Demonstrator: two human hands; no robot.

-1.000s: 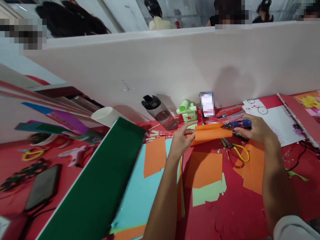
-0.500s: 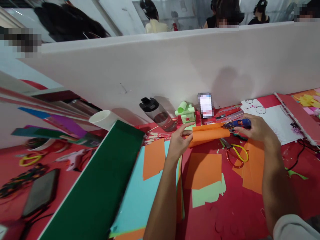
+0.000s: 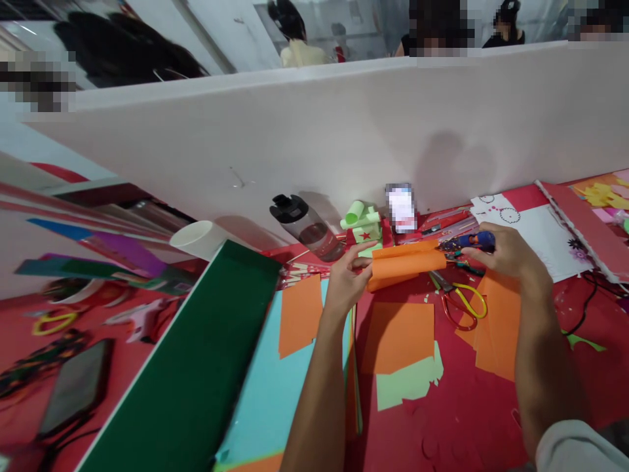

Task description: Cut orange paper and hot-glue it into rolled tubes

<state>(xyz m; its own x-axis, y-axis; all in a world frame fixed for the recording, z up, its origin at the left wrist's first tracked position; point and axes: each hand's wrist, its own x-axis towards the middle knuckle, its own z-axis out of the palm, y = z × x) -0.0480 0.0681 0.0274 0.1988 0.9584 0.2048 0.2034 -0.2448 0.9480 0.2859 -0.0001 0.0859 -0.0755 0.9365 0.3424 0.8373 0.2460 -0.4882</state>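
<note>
My left hand [image 3: 350, 278] is closed on the left end of a curled orange paper [image 3: 409, 265], thumb and fingers gripping its edge. The paper is held above the table, folded over into a loose roll. My right hand [image 3: 511, 252] grips a blue glue gun [image 3: 474, 242], its dark nozzle pointing left at the paper's right upper edge. Whether the tip touches the paper I cannot tell. Below the glue gun lie scissors [image 3: 472, 303] with red and yellow handles. An orange square [image 3: 400, 334] rests on a light green scrap [image 3: 410, 388] nearer to me.
A long dark green board [image 3: 196, 354] slants across the left side beside blue paper [image 3: 268, 387]. Behind stand a bottle [image 3: 312, 229], green paper rolls [image 3: 361, 219] and a phone [image 3: 401, 208] against the white partition [image 3: 314, 131]. More orange sheets [image 3: 501, 334] lie under my right forearm.
The view has shifted very slightly. My left hand and the orange paper have moved a little left, while the glue gun stays at the paper's right end. Both grips are unchanged.
</note>
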